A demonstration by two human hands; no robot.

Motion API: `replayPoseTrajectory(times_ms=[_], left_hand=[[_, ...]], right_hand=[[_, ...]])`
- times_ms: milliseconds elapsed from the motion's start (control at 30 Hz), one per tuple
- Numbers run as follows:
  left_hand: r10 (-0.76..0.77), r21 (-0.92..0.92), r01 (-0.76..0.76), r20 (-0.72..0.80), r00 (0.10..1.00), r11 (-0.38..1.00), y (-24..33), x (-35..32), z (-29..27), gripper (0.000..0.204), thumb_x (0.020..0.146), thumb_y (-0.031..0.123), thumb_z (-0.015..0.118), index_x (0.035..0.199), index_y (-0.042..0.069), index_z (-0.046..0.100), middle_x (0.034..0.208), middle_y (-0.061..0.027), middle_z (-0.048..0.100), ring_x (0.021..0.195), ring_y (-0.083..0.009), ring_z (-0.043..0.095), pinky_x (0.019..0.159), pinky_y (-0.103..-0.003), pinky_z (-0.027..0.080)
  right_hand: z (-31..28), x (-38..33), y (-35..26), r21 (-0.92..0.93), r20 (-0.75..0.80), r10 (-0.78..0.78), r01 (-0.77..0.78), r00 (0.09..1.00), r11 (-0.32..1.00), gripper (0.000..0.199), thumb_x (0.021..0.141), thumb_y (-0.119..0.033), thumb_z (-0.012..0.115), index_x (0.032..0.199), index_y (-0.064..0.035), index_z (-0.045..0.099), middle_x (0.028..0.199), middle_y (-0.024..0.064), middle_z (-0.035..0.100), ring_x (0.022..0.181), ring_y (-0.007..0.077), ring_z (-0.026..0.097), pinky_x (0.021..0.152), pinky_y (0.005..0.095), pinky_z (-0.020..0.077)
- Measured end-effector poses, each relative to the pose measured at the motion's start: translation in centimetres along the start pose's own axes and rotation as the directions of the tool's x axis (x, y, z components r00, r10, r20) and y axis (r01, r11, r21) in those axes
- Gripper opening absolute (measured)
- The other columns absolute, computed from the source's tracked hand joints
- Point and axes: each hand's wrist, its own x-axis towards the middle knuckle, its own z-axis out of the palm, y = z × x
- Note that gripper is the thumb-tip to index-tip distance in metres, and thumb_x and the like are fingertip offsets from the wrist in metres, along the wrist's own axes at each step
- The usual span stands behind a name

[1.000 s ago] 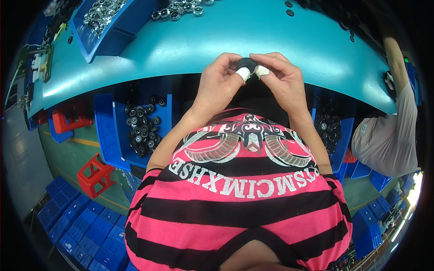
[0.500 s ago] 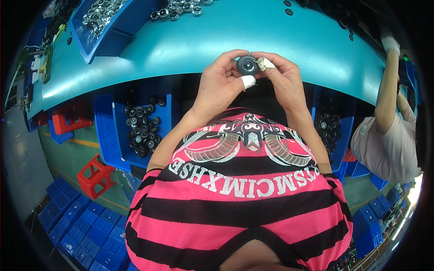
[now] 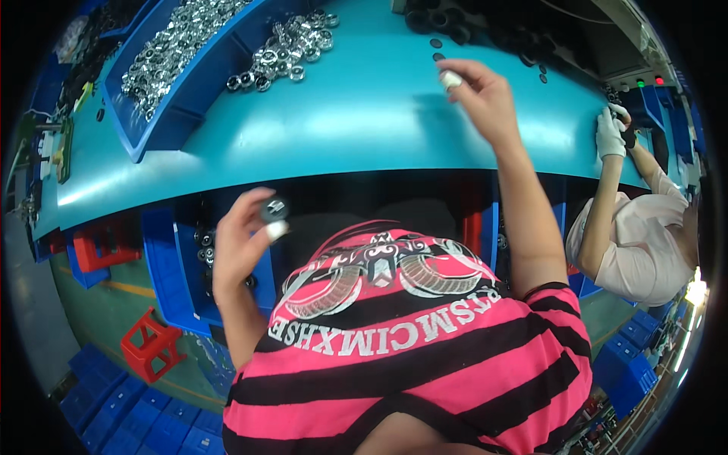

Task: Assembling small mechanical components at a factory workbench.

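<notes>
My left hand (image 3: 244, 239) is closed, pinching a small black toy-like wheel (image 3: 274, 208) between its fingertips and a white-covered thumb. It hangs off the table's front edge, beside the blue bin (image 3: 182, 262) that holds similar black wheels (image 3: 206, 254). Over the teal table (image 3: 341, 129) reaches my right hand (image 3: 481, 95), thumb and index finger a little apart, a white cover on one fingertip. Just beyond its fingertips lie small flat black discs (image 3: 436, 43). I see nothing held in the right hand, though the gap between its fingertips is small.
A blue tray (image 3: 171, 125) of shiny silver parts stands at the far left, with loose silver parts (image 3: 284, 54) beside it. Black rings (image 3: 440, 23) are piled at the back. A co-worker (image 3: 637, 235) sits at the right. A red stool (image 3: 152, 345) stands on the floor, left.
My hands have parted. The left has carried the wheel down and left toward the bin; the right has let go of it and moved forward over the table. The view has shifted.
</notes>
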Motion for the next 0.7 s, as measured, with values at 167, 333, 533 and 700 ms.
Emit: replayPoseTrajectory(times_ms=[167,333,533,700], left_hand=[[-0.109,0.788,0.296,-0.283,0.953,0.540,-6.8,-5.0,-6.8,0.049,0.077,0.009,0.078,0.122,0.001,0.061,0.094,-0.0173,0.070,0.088,-0.0338,0.068,0.075,-0.042,0.053],[-0.015,0.417,0.094,-0.188,0.982,0.904,-1.0,-4.1,-2.8,0.045,0.081,0.005,0.073,0.124,0.003,0.063,0.086,-0.0099,0.067,0.077,-0.0192,0.064,0.071,-0.032,0.051],[0.394,0.199,-0.398,0.061,0.917,0.896,4.6,0.9,4.1,0.035,0.084,-0.001,0.069,0.119,0.004,0.068,0.086,-0.0061,0.066,0.076,-0.0123,0.063,0.073,-0.027,0.052],[0.546,-0.022,-0.546,0.000,0.838,0.838,7.8,3.6,9.3,0.061,0.077,0.004,0.080,0.134,0.006,0.058,0.096,-0.0058,0.062,0.078,-0.0127,0.058,0.072,-0.027,0.052]], right_hand=[[-4.9,6.3,3.0,-0.590,-0.177,-0.069,-0.050,0.982,0.806,0.036,0.084,-0.022,0.074,0.117,-0.0080,0.070,0.110,0.0110,0.068,0.086,0.0189,0.068,0.082,0.0345,0.0540],[-7.1,8.6,8.1,-0.761,-0.119,-0.020,-0.078,0.993,0.644,0.045,0.086,-0.027,0.072,0.126,-0.0066,0.065,0.114,0.0124,0.066,0.090,0.0202,0.068,0.084,0.0369,0.0536],[-6.2,5.7,5.1,-0.263,-0.153,0.123,-0.160,0.981,0.951,0.043,0.089,-0.020,0.067,0.126,0.0021,0.062,0.099,0.0134,0.069,0.084,0.0204,0.069,0.079,0.0343,0.0549],[0.2,-2.7,-1.6,0.428,0.449,0.269,-0.469,0.852,0.772,0.036,0.089,-0.007,0.061,0.124,0.0030,0.063,0.092,0.0070,0.069,0.077,0.0126,0.065,0.072,0.0282,0.0555]])
